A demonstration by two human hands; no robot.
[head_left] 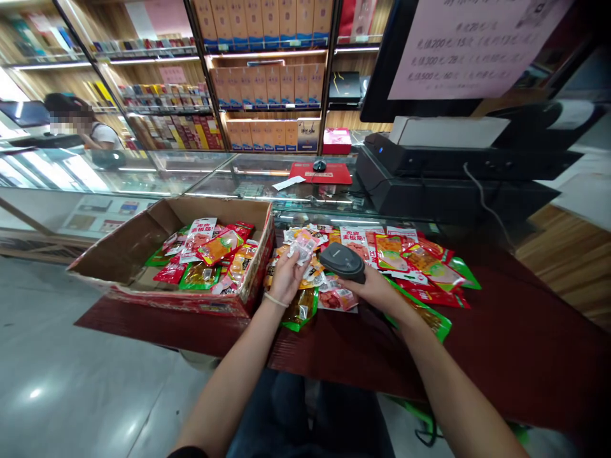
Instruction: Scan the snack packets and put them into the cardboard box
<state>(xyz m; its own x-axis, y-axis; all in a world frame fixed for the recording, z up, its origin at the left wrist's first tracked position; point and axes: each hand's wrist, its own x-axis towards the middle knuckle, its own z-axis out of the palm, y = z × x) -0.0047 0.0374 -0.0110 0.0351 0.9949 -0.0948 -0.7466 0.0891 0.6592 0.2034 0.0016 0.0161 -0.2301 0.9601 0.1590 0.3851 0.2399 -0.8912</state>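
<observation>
My left hand (285, 278) is closed on a small pink snack packet (304, 245), its printed label turned up. In my right hand (370, 287) is a black barcode scanner (342, 261), its head pointing left toward that packet. Beneath and around both hands lies a loose pile of snack packets (432, 264) in red, green, orange and white. To the left stands an open cardboard box (119, 289) with more of the same kinds of packets (200, 248) heaped at its right side. My fingers on the scanner's handle are partly hidden.
The dark red counter top (506, 337) runs beneath everything. Behind it, a glass display case (214, 178) carries a red mat (329, 173) with a mouse (319, 165). A black monitor (382, 70) and a cash drawer (429, 197) stand back right. Another person (102, 137) is far left.
</observation>
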